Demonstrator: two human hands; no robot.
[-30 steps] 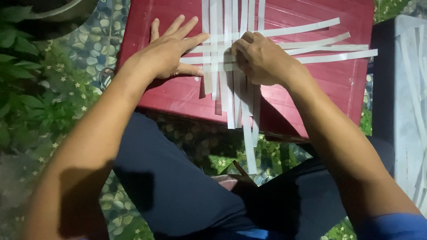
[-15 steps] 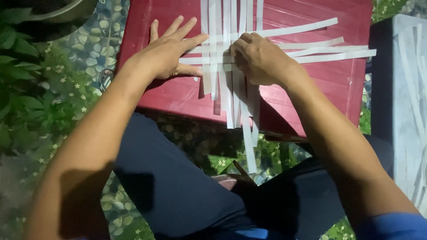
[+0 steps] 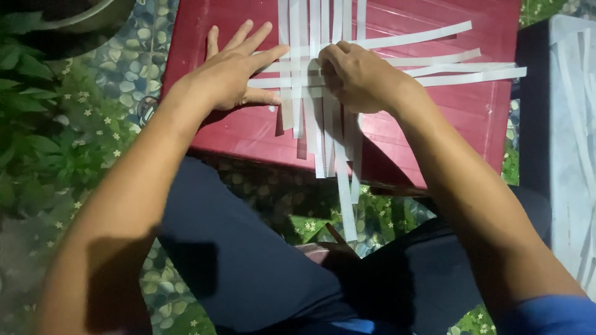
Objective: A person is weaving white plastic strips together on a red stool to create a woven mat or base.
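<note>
Several white flat strips lie crossed in a loose weave on a dark red plastic stool top. My left hand lies flat with fingers spread, pressing the left ends of the horizontal strips. My right hand is curled over the crossing, its fingertips pinching a strip where the vertical and horizontal strips meet. The vertical strips hang past the stool's near edge above my dark trousers.
A grey-white container with more pale strips stands to the right of the stool. Green leafy plants and a patterned pebble floor are at the left. A dark round pot rim sits at the top left.
Both hands stay almost in place. The fingers of my right hand have shifted slightly on the strips at the crossing.
</note>
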